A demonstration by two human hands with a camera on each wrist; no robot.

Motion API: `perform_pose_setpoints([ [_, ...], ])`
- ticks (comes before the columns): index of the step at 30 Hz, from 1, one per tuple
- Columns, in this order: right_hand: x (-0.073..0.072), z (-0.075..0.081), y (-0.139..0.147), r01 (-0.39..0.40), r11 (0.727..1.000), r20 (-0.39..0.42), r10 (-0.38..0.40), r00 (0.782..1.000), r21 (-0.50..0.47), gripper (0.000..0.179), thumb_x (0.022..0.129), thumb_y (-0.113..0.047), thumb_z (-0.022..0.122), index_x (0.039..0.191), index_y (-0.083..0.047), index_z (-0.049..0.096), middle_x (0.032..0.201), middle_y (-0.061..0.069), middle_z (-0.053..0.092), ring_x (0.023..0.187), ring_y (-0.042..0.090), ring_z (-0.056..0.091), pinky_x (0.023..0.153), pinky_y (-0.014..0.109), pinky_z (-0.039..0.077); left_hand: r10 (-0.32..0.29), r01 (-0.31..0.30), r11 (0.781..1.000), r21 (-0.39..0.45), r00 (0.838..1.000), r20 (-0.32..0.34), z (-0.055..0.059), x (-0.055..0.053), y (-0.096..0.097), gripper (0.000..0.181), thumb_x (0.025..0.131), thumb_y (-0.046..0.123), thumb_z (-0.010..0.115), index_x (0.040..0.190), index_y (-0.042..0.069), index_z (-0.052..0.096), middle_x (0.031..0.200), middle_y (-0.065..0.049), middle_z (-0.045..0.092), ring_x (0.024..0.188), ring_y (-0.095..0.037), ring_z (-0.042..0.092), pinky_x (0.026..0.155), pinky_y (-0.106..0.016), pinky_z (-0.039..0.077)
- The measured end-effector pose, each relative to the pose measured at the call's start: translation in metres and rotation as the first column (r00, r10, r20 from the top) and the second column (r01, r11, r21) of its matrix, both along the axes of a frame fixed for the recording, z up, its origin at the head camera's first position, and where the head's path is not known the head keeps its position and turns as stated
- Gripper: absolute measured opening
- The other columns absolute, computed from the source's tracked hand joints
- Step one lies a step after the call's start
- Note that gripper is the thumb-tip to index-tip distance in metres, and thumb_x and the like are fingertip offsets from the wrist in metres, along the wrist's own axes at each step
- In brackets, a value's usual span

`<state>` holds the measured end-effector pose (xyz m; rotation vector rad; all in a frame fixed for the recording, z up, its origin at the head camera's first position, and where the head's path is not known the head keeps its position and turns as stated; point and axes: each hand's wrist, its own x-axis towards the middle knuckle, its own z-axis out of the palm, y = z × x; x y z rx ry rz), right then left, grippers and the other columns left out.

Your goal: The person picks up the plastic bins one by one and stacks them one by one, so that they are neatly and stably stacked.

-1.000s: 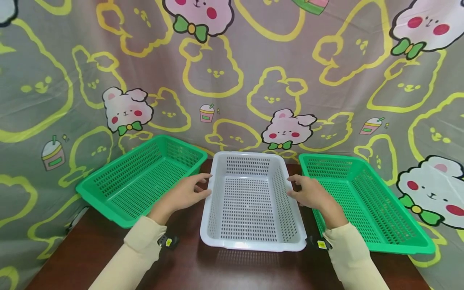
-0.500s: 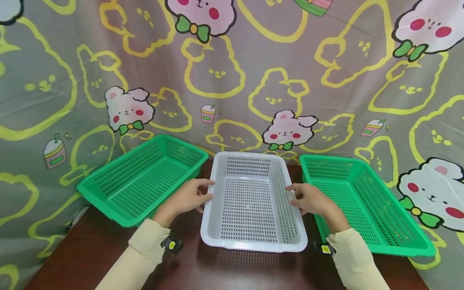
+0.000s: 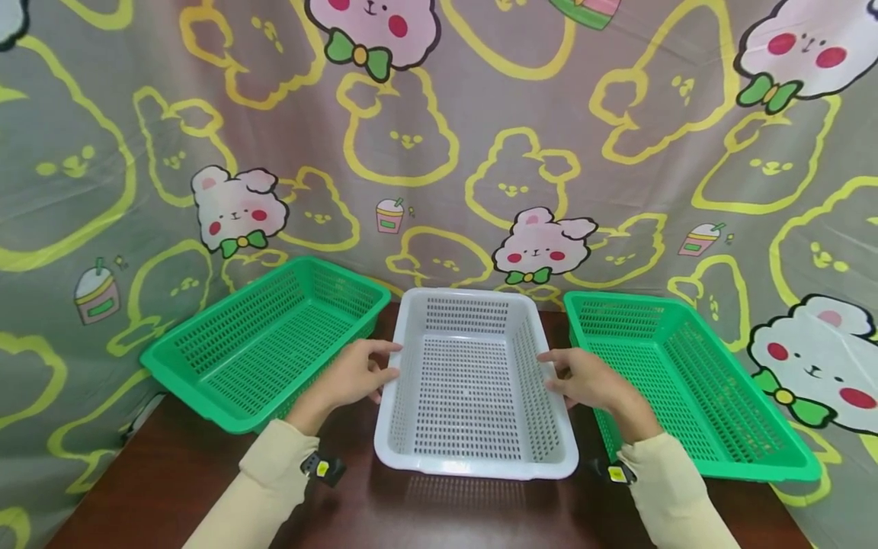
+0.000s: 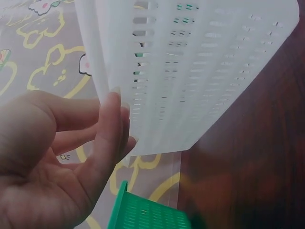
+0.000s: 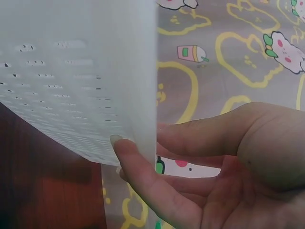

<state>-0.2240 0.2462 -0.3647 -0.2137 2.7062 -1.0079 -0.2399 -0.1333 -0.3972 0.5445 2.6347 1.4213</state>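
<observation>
The white basket (image 3: 476,466) sits mid-bench (image 3: 439,526), between a left green basket (image 3: 192,400) and a right green basket (image 3: 748,469). Its open top faces up; its long axis runs straight away from the person, the far short side toward the patterned curtain (image 3: 411,99). Left hand (image 3: 353,374) and right hand (image 3: 590,375) hold opposite long sides, fingers (image 4: 110,121) clamped on the rim, thumb one side and fingers the other. Both green baskets lie aslant, their long axes converging toward the curtain.
</observation>
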Motion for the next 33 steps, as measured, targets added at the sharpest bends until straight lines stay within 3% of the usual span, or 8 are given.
perform_pose_setpoints([
  [9, -0.008, 0.003, -0.008, -0.012, 1.000, -0.071, 0.013, 0.997, 0.004, 0.055, 0.095, -0.005, 0.072, 0.145, 0.006, 0.053, 0.114, 0.024, 0.069, 0.082, 0.024, 0.074, 0.067, 0.043, 0.066, 0.026, -0.026, 1.000, -0.004, 1.000, -0.015, 0.009, -0.003, -0.007, 0.047, 0.096, 0.002, 0.069, 0.141, -0.006, 0.058, 0.111, -0.025, 0.070, 0.059, -0.016, 0.067, 0.051, -0.033, 0.060],
  [18, -0.018, 0.002, -0.007, 0.017, 1.000, -0.136, -0.017, 0.991, -0.003, 0.049, 0.097, -0.006, 0.070, 0.142, 0.005, 0.057, 0.117, 0.027, 0.068, 0.082, 0.024, 0.074, 0.071, 0.044, 0.067, 0.048, -0.048, 0.999, -0.010, 0.999, -0.024, 0.011, -0.010, -0.005, 0.045, 0.098, 0.003, 0.067, 0.142, -0.005, 0.058, 0.108, -0.024, 0.070, 0.061, -0.016, 0.067, 0.054, -0.039, 0.062],
  [22, -0.021, 0.001, -0.006, 0.035, 0.999, -0.142, -0.036, 0.989, -0.011, 0.046, 0.097, -0.007, 0.069, 0.141, 0.004, 0.059, 0.116, 0.026, 0.068, 0.081, 0.023, 0.073, 0.071, 0.043, 0.067, 0.055, -0.056, 0.998, -0.013, 0.998, -0.025, 0.011, -0.013, -0.004, 0.046, 0.098, 0.004, 0.067, 0.142, -0.004, 0.058, 0.109, -0.024, 0.070, 0.062, -0.016, 0.068, 0.055, -0.041, 0.063],
  [27, -0.023, 0.000, -0.005, 0.059, 0.998, -0.135, -0.061, 0.989, -0.018, 0.045, 0.098, -0.008, 0.068, 0.141, 0.003, 0.059, 0.116, 0.026, 0.067, 0.081, 0.023, 0.072, 0.073, 0.044, 0.066, 0.065, -0.066, 0.998, -0.019, 0.998, -0.013, 0.011, -0.017, -0.001, 0.045, 0.099, 0.004, 0.067, 0.142, -0.003, 0.058, 0.109, -0.024, 0.070, 0.063, -0.016, 0.069, 0.053, -0.034, 0.061],
  [33, -0.026, -0.003, -0.004, 0.101, 0.995, -0.142, -0.100, 0.985, -0.004, 0.043, 0.099, -0.008, 0.067, 0.140, 0.002, 0.060, 0.117, 0.026, 0.067, 0.080, 0.023, 0.071, 0.074, 0.044, 0.066, 0.084, -0.085, 0.996, -0.031, 0.996, -0.019, 0.011, -0.021, 0.003, 0.044, 0.099, 0.005, 0.067, 0.142, -0.002, 0.059, 0.110, -0.023, 0.069, 0.063, -0.016, 0.068, 0.054, -0.034, 0.062],
])
